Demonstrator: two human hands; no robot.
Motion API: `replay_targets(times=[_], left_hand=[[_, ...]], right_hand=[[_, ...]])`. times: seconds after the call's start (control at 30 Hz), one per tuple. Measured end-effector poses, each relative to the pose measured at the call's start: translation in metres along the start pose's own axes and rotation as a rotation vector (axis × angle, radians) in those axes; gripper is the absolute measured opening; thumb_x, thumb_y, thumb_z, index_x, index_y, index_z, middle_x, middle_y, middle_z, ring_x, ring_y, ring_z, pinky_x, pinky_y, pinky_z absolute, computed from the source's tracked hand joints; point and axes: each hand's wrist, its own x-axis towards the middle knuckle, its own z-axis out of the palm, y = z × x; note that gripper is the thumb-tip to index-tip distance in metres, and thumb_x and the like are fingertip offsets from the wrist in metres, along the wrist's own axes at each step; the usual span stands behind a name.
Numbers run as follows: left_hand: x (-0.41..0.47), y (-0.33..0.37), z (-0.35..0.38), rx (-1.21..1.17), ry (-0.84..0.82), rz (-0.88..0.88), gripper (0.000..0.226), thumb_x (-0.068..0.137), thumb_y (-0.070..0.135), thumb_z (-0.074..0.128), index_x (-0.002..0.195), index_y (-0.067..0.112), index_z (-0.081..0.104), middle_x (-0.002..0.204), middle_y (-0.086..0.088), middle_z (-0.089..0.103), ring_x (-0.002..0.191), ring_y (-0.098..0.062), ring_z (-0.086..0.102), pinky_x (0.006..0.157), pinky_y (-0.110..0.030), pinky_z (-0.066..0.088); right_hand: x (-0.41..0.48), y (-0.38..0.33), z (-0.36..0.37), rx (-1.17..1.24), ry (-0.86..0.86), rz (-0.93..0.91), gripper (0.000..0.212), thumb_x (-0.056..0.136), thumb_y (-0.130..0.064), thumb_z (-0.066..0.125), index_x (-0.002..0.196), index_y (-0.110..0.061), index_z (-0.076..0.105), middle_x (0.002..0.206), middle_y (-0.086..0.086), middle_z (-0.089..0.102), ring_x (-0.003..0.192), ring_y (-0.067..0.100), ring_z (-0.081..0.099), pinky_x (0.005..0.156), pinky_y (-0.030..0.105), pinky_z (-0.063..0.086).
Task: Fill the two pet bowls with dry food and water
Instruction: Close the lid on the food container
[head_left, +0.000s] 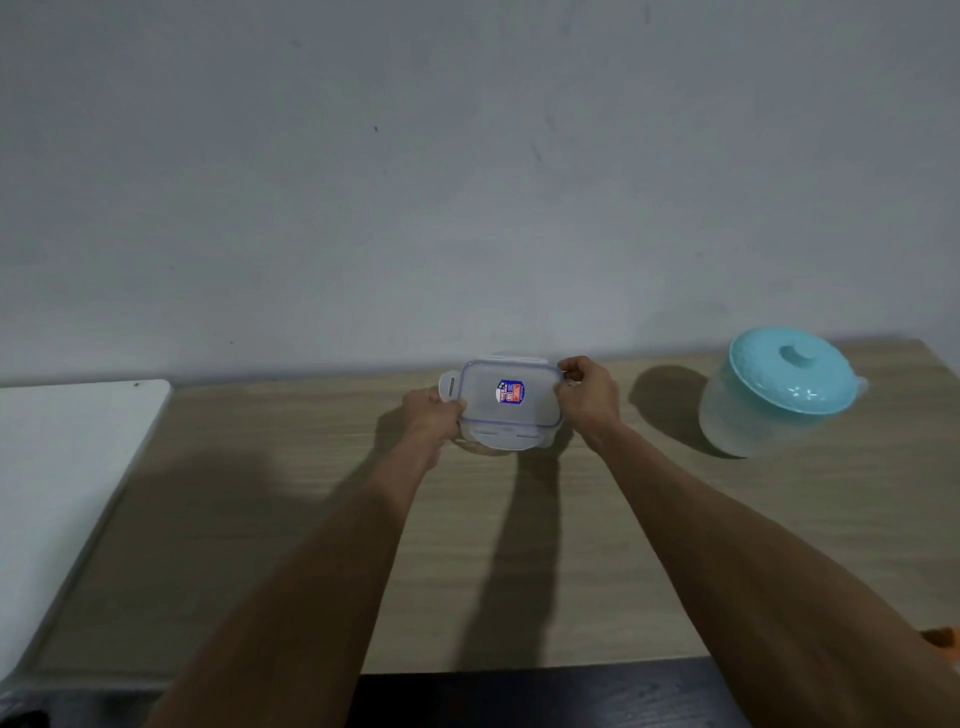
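A clear plastic food container (506, 410) with a snap-flap lid and a blue and orange sticker sits near the back middle of the wooden table (311, 519). My left hand (432, 415) grips its left end, below a raised side flap. My right hand (587, 392) pinches the right end at the flap. What is inside cannot be seen through the lid. A translucent jug with a turquoise lid (779, 389) stands at the back right, apart from both hands. No pet bowl is in view.
A white surface (62, 467) adjoins the table on the left. A grey wall (467, 182) rises right behind the container. The table's front edge meets a dark floor area (519, 696). A small orange thing (940, 636) peeks in at the right edge.
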Motion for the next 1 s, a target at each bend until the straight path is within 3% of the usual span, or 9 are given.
replay_targets(times=[0.1,0.23,0.3,0.37,0.57,0.7,0.77,0.87,1.0], left_hand=[[0.003,-0.003,-0.001,-0.031,-0.001,-0.022,0.04,0.082,-0.002,0.068,0.055,0.014,0.043,0.05,-0.004,0.044,0.048,-0.015,0.04,0.045,-0.02,0.035],[0.005,-0.003,-0.001,-0.052,-0.001,-0.013,0.039,0.082,0.001,0.069,0.058,0.015,0.042,0.053,-0.006,0.045,0.046,-0.015,0.04,0.039,-0.016,0.037],[0.006,-0.003,-0.001,-0.043,0.005,-0.006,0.037,0.083,0.002,0.069,0.06,0.014,0.043,0.055,-0.007,0.046,0.045,-0.016,0.042,0.039,-0.017,0.038],[0.008,-0.004,0.0,-0.039,0.002,-0.011,0.035,0.084,0.003,0.069,0.062,0.013,0.044,0.057,-0.008,0.049,0.047,-0.017,0.045,0.045,-0.021,0.043],[0.008,-0.008,0.0,-0.062,-0.005,0.007,0.026,0.086,0.002,0.068,0.067,0.009,0.05,0.065,-0.008,0.056,0.051,-0.017,0.052,0.039,-0.016,0.048],[0.006,-0.01,0.002,-0.083,0.009,0.003,0.023,0.085,0.002,0.068,0.067,0.009,0.056,0.072,-0.009,0.061,0.068,-0.024,0.061,0.06,-0.03,0.057],[0.006,-0.01,0.003,-0.093,0.014,-0.009,0.023,0.085,0.002,0.069,0.068,0.009,0.054,0.072,-0.009,0.06,0.069,-0.024,0.06,0.063,-0.032,0.056],[0.006,-0.009,0.002,-0.12,0.026,-0.016,0.015,0.083,0.003,0.071,0.085,0.006,0.056,0.088,-0.015,0.063,0.076,-0.027,0.063,0.066,-0.035,0.057],[-0.002,-0.003,0.002,-0.096,0.042,-0.003,0.034,0.084,0.004,0.07,0.109,0.004,0.047,0.106,-0.017,0.057,0.087,-0.029,0.062,0.055,-0.028,0.056]], right_hand=[[-0.002,-0.002,-0.003,-0.142,-0.016,-0.086,0.04,0.085,-0.016,0.062,0.125,-0.013,0.062,0.126,0.011,0.064,0.12,0.031,0.058,0.099,0.038,0.047],[-0.011,-0.018,-0.006,-0.539,-0.282,-0.325,0.099,0.07,-0.065,0.072,0.151,-0.027,0.029,0.16,0.005,0.025,0.148,0.026,0.023,0.116,0.05,0.025],[-0.012,-0.026,-0.002,-0.775,-0.457,-0.448,0.125,0.061,-0.072,0.075,0.156,-0.028,0.008,0.165,0.007,0.004,0.153,0.026,0.004,0.12,0.054,0.014],[-0.011,-0.03,0.005,-0.926,-0.532,-0.52,0.135,0.057,-0.071,0.078,0.157,-0.025,-0.001,0.165,0.01,-0.002,0.153,0.03,-0.002,0.12,0.056,0.011],[-0.006,-0.019,0.021,-1.063,-0.438,-0.595,0.134,0.056,-0.063,0.082,0.155,-0.022,0.002,0.154,0.01,0.023,0.141,0.033,0.026,0.108,0.054,0.033],[-0.006,-0.017,0.025,-1.04,-0.38,-0.589,0.126,0.06,-0.051,0.083,0.154,-0.021,0.004,0.148,0.008,0.029,0.136,0.031,0.03,0.103,0.053,0.037],[-0.007,-0.016,0.027,-1.033,-0.366,-0.596,0.126,0.061,-0.049,0.083,0.155,-0.021,0.004,0.148,0.008,0.028,0.135,0.032,0.03,0.103,0.053,0.037],[-0.009,-0.016,0.028,-1.026,-0.372,-0.596,0.128,0.061,-0.051,0.083,0.156,-0.021,0.001,0.151,0.009,0.025,0.14,0.032,0.025,0.107,0.053,0.032],[-0.019,-0.016,0.014,-0.878,-0.456,-0.45,0.137,0.063,-0.065,0.078,0.156,-0.024,-0.012,0.165,0.012,-0.006,0.153,0.03,-0.009,0.12,0.057,0.006]])
